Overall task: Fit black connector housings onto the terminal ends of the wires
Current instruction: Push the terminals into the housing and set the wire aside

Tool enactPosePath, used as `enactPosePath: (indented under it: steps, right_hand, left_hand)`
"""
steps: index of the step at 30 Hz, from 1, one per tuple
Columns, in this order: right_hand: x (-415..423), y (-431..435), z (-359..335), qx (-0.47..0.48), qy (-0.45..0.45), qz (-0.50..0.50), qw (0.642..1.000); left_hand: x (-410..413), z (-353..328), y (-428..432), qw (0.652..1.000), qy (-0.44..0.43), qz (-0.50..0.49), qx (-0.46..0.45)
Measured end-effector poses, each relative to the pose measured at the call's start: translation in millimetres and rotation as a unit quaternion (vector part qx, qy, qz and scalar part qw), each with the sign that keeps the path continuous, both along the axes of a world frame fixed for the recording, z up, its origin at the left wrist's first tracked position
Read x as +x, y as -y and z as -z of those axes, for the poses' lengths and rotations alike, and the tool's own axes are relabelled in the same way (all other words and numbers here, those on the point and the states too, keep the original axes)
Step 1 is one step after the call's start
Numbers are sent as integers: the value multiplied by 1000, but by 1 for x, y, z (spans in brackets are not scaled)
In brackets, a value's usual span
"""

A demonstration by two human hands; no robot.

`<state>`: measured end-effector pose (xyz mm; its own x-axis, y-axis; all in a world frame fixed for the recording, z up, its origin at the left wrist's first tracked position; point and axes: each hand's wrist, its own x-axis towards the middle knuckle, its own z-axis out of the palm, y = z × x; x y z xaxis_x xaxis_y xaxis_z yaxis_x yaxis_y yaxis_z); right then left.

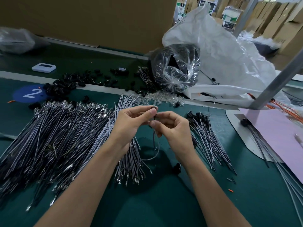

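Between the fingertips, just above both palms: black connector housing [153, 110], small, mostly covered by thumb and forefinger of left hand [131, 123], pinched there. Right hand [173, 128] curled close against it, pinching thin dark wire [154, 145] that hangs straight down below the knuckles. Terminal end hidden behind fingers; seated in the housing or not, cannot tell.

Left of left hand: broad fan of grey wires [57, 136], glossy insulation, bright metal terminals, near ends cut off by frame edge. Under left wrist: tighter grey bundle [131, 161]. Right of right hand: capped wires [206, 133], black housings on their far ends.

Beyond both hands: loose black housings [73, 82], scattered, blurred. Clear crinkled bag [177, 69] of dark parts, contents hard to make out. White woven sack [221, 51] behind it. Green matte desk [164, 202] under everything.
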<state>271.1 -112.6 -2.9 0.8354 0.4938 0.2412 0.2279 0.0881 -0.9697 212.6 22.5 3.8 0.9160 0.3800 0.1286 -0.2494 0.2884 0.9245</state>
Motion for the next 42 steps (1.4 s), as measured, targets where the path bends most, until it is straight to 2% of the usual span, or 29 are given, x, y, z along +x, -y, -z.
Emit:
enactPosePath:
  steps: [4,15,22,28,42]
  right_hand:
    - [2,1,0,-33,5,-47,998]
    - [0,1,-2,21,10,-3,1000]
    - [-3,-1,-4,6,19,-6,1000]
    - [-4,-1,-4,15,54,26,998]
    - [-5,-1,-3,18,28,3,999]
  left_hand:
    - [0,-1,3,1000,24,-8,-17]
    - [-2,-1,14,999,33,-22,24]
    - [-2,-4,11,994,55,-92,25]
    - [-3,-8,13,993,57,-106,-20]
    - [-5,-10,10,994,66,-73,-45]
